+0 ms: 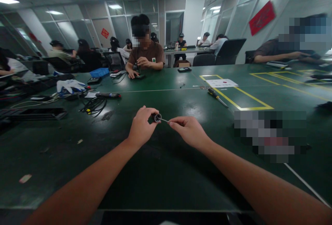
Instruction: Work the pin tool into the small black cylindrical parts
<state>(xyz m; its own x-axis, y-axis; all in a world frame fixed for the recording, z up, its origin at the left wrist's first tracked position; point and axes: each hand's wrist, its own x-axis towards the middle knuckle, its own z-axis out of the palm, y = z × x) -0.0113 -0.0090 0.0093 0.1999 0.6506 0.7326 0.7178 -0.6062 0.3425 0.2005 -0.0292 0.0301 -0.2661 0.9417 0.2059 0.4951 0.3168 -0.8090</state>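
Note:
Above the green table point(116, 169), my left hand point(143, 125) is closed on a small dark round part with a pale ring-shaped rim point(157, 117). The rim faces right, towards my other hand. Between thumb and fingertips, my right hand point(190, 131) pinches a thin metal rod point(164, 120). The rod's far end meets the ring's opening; whether it sits inside or only touches the rim, I cannot tell. Fingers cover the back of the round part and the near end of the rod.
A screwdriver point(218, 97) lies right of yellow-taped paper point(220, 83). To the left are black cables point(94, 105), a cylindrical tool point(107, 95), white gloves point(70, 86) and a blue bin point(99, 72). Across the table a person point(146, 55) handles a small item; another sits far right.

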